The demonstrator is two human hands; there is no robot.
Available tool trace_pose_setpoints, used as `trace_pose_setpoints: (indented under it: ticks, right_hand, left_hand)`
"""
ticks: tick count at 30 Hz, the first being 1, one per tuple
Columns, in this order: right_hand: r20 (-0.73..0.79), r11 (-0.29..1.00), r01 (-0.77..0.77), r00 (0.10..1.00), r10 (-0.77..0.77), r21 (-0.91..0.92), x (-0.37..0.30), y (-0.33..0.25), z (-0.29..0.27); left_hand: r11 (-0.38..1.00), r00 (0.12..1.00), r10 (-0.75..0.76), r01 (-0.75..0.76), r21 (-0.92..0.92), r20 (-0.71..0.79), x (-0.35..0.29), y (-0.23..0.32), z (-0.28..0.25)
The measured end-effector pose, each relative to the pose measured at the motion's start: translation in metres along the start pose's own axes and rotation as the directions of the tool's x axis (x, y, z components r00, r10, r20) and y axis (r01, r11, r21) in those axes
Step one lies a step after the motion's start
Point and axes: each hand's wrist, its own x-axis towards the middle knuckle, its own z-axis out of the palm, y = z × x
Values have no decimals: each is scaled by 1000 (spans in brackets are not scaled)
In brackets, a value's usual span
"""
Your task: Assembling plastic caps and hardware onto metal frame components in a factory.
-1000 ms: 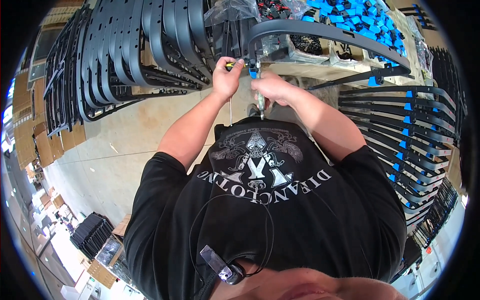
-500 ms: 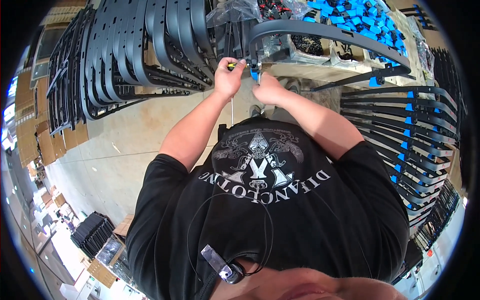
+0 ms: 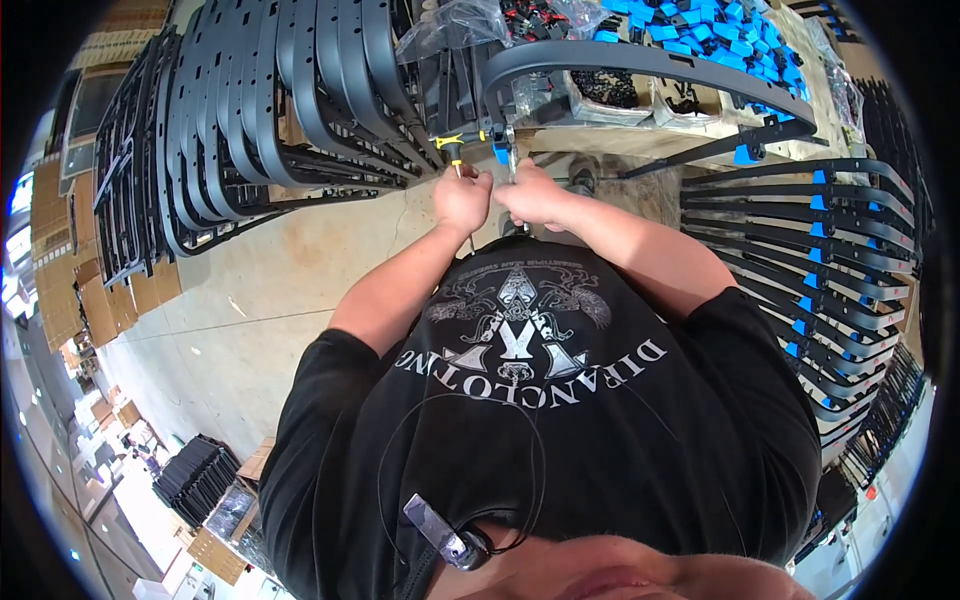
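My left hand [image 3: 462, 202] is closed around the shaft of a T-handle hex key. The tool's yellow-and-black T-handle [image 3: 460, 141] sticks out above the fingers, its tip beside the bracket end of a curved black metal frame [image 3: 640, 57]. Blue plastic [image 3: 502, 155] shows at that end. My right hand [image 3: 532, 194] grips a silver wrench [image 3: 513, 160], whose upper end reaches the same joint. Fingers hide the lower part of the wrench.
Behind the frame, a workbench [image 3: 590, 142] carries blue plastic parts [image 3: 700, 35], boxes of small black hardware [image 3: 607, 88] and clear plastic bags. Curved black frames [image 3: 260, 90] stand in rows at left; more frames with blue pieces [image 3: 810, 270] are stacked at right.
My left hand has slid from the T-handle down to its shaft, and the handle now shows fully. My right hand has drawn slightly nearer to me, showing more of the wrench.
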Motion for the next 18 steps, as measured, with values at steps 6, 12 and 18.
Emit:
trace_pose_setpoints:
  ticks: [6, 12, 18]
  right_hand:
    - [32, 998, -63, 998, 62, 32, 12, 4, 4]
    - [-211, 952, 141, 974, -84, 271, 34, 51, -4]
    - [-293, 833, 120, 955, 53, 540, 8, 103, -64]
  left_hand:
    - [990, 982, 99, -112, -81, -158, 44, -43, 46]
    - [879, 993, 106, -121, -461, -57, 41, -20, 28]
    - [612, 980, -59, 187, -768, 192, 39, 4, 7]
